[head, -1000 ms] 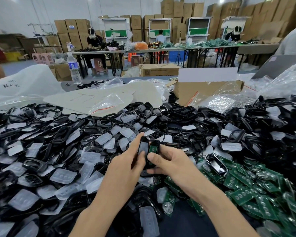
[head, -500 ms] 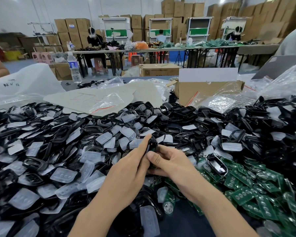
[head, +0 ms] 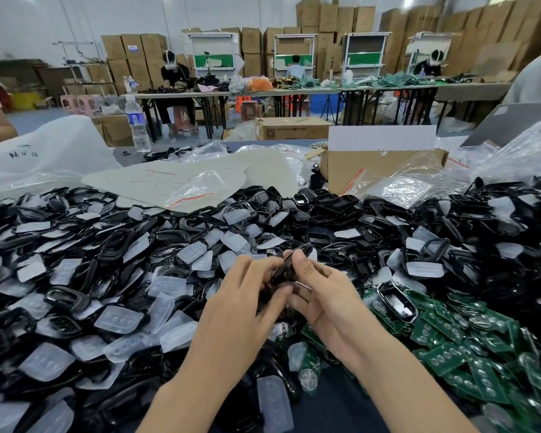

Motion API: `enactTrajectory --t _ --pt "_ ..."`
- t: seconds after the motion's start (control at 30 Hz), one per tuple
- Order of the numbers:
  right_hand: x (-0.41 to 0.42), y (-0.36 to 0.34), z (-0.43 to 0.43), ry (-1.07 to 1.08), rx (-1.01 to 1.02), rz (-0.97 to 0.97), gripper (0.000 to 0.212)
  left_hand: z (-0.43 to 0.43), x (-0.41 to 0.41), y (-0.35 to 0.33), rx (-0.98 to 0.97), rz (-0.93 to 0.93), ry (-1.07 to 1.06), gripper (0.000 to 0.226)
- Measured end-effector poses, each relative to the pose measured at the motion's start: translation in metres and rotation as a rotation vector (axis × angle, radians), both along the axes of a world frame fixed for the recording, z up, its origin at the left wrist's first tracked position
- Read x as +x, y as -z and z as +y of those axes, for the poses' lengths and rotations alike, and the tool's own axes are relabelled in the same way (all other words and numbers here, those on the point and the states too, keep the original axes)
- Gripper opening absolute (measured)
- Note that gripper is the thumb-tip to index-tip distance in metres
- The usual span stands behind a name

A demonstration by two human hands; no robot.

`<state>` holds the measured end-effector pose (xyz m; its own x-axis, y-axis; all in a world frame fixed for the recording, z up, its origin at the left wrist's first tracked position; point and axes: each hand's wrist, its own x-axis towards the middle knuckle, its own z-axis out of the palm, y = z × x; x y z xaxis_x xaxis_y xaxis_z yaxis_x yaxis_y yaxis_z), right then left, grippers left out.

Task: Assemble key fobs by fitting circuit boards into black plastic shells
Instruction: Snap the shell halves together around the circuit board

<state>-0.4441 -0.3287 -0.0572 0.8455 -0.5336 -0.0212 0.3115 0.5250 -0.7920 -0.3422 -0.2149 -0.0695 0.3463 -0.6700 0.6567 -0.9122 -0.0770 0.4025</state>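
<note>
A black key fob shell (head: 289,264) is pinched between both hands above the heap, tilted edge-on with its two halves closed together; no board shows inside it. My left hand (head: 244,295) grips its lower left side with thumb and fingers. My right hand (head: 322,292) presses its upper right edge with the thumb. Loose black shells (head: 325,214) and translucent button pads (head: 119,320) cover the table. Green circuit boards (head: 450,335) lie heaped at the right, with an open shell (head: 397,303) resting on them.
A cardboard box (head: 372,167) and plastic bags (head: 185,182) stand behind the heap. A water bottle (head: 137,123) stands at the back left. Other people work at far tables (head: 263,92) before stacked cartons.
The two parts, held side by side with the green board showing, have been brought together. The closed shell now sits tilted between both thumbs, slightly higher and to the right.
</note>
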Motion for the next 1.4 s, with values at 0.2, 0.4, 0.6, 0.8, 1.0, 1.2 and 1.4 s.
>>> enactTrajectory --t 0.2,0.4,0.6,0.8,1.0,1.2,1.4 --pt "0.005 0.003 0.006 0.014 0.145 -0.045 0.064 -0.004 -0.001 0.007 -0.145 -0.091 -0.069 0.02" --pt "0.006 0.005 0.009 0.012 0.139 -0.071 0.054 -0.005 0.003 0.007 -0.185 -0.149 -0.066 0.022" --pt "0.005 0.005 0.009 0.015 0.138 -0.07 0.042 -0.004 0.004 0.005 -0.179 -0.179 -0.079 0.021" --pt "0.007 0.006 0.009 0.031 0.12 -0.066 0.044 -0.002 0.004 0.003 -0.166 -0.2 -0.065 0.016" --pt "0.006 0.006 0.009 0.039 0.104 -0.065 0.04 -0.002 0.004 0.003 -0.147 -0.24 -0.066 0.013" --pt "0.008 0.006 0.01 0.1 0.115 -0.035 0.05 -0.006 0.002 0.008 -0.131 -0.128 -0.1 0.017" --pt "0.011 0.007 0.016 0.107 0.108 -0.077 0.025 -0.009 -0.004 0.009 -0.159 0.047 -0.052 0.02"
